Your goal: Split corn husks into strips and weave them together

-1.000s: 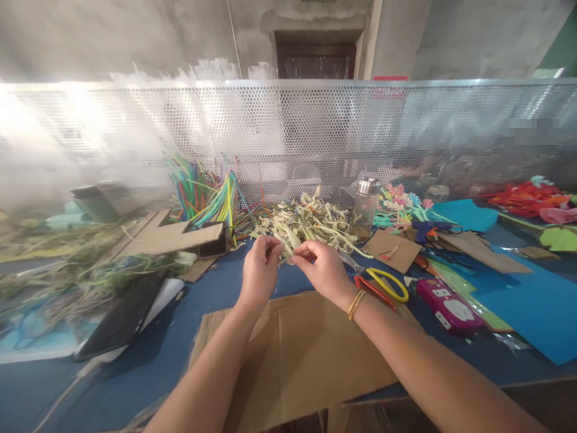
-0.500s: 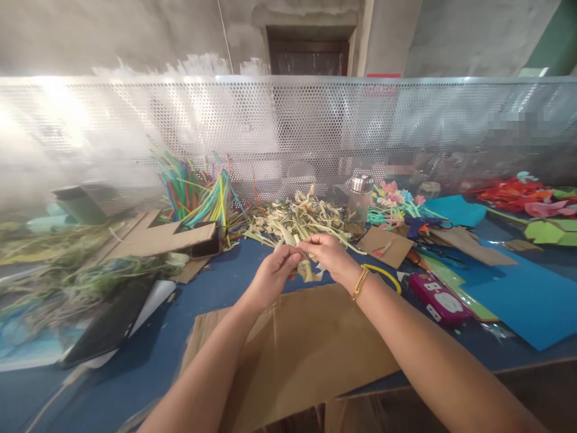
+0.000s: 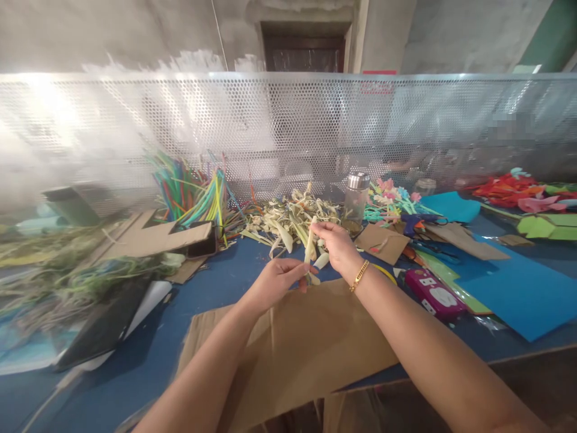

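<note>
A pale cream, petal-like strip (image 3: pixel 309 249) stands between my two hands above the back edge of a brown cardboard sheet (image 3: pixel 315 337). My right hand (image 3: pixel 336 243) pinches its upper end, and a gold bracelet is on that wrist. Lower down, my left hand (image 3: pixel 283 279) pinches the bottom end from the left, where more pale pieces bunch together. Just behind the hands lies a heap of similar cream and pale green pieces (image 3: pixel 293 216).
Pipe cleaners (image 3: pixel 189 195) and cut cardboard (image 3: pixel 157 243) lie left of centre. A glass bottle (image 3: pixel 356 195), paper flowers (image 3: pixel 390 198), a magenta case (image 3: pixel 433 293) and blue sheets (image 3: pixel 518 294) sit to the right. A perforated metal screen (image 3: pixel 297 120) rises behind.
My hands have moved apart; the right one rose and the left one dropped slightly, so the strip now shows upright between them. The view has shifted slightly.
</note>
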Available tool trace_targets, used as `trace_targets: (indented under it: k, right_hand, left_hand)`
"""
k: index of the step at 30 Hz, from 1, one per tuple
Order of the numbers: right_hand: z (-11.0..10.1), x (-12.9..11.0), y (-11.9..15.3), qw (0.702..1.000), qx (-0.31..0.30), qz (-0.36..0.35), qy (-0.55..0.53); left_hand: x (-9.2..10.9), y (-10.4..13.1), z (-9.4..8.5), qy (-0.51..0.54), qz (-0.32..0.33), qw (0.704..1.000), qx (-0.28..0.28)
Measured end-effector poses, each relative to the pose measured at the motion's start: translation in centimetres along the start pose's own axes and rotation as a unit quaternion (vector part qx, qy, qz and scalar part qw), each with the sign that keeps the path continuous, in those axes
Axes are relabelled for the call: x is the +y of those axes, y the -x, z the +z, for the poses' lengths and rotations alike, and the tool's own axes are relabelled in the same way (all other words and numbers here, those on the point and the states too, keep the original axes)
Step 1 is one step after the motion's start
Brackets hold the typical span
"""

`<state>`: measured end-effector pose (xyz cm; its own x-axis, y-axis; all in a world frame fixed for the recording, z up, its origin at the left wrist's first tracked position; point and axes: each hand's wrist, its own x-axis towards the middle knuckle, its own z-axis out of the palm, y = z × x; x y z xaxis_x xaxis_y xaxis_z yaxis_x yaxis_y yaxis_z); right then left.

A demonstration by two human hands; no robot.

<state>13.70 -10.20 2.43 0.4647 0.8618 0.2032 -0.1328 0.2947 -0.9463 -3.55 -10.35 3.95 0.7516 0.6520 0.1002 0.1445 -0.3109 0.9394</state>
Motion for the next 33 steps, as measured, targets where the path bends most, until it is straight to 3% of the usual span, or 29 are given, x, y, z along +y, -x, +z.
trace_targets:
  k: [3,6,9,13,20,26,33]
  right_hand:
    - [-0.3,-0.5,-0.1,0.997,0.025,-0.068,0.029]
    - [-0.6,-1.6,0.1,0.968,0.038,-0.202,0.141]
    - [-0.7,-2.8,0.8,0.909,-0.047,-0.287,0.299]
    - [-0.3,-3.3,1.8,0.831,-0.156,-0.306,0.438]
    - [-0.3,-2.4,1.7,0.840,-0.195,-0.286,0.418]
    - [0.0,-2.6,2.0,0.799,-0.185,-0.332,0.466]
    - [-1.0,-3.4,1.1,0.761,-0.172,-0.361,0.511]
  left_hand:
    - [-0.1,-0.1,0.3,0.056,-0.004,0.998,0.024]
    - [-0.5,-0.4,0.2,0.168,-0.027,0.981,0.097]
    - [-0.9,-0.6,-0.1,0.275,-0.056,0.950,0.133]
    - [-0.9,-0.7,-0.3,0.331,-0.076,0.924,0.179]
    - [-1.1,-0.8,-0.5,0.292,-0.081,0.932,0.200]
    - [-1.2,-0.6,-0.8,0.232,-0.068,0.954,0.176]
    - [-0.8,-0.9,-0.7,0.191,-0.071,0.950,0.236]
